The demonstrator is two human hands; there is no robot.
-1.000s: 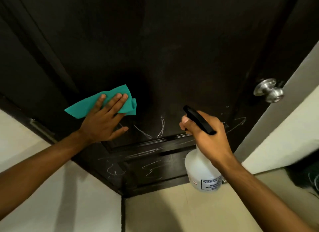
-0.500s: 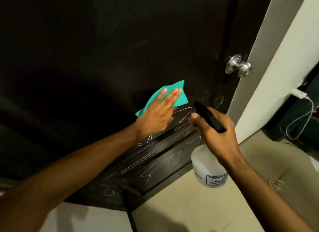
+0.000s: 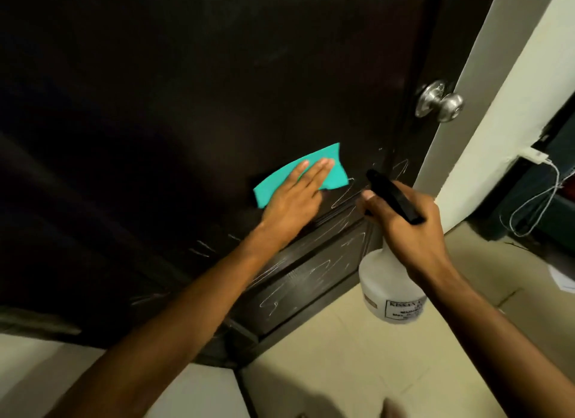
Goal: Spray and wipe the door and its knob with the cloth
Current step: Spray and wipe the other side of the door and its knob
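The left hand (image 3: 292,196) lies flat with fingers straight, pressing the teal cloth (image 3: 311,174) against the dark door (image 3: 186,90). The cloth sticks out at the hand's 9 and 1 o'clock. At the left hand's 3 o'clock, just beside it, the right hand (image 3: 407,227) is curled around the black trigger head of the spray bottle (image 3: 389,287), whose white body hangs below the fist. White scribble marks (image 3: 311,271) cover the door's lower panel at 6 o'clock of the cloth. The silver knob (image 3: 441,103) sits at the cloth's 2 o'clock, well apart, by the door's edge.
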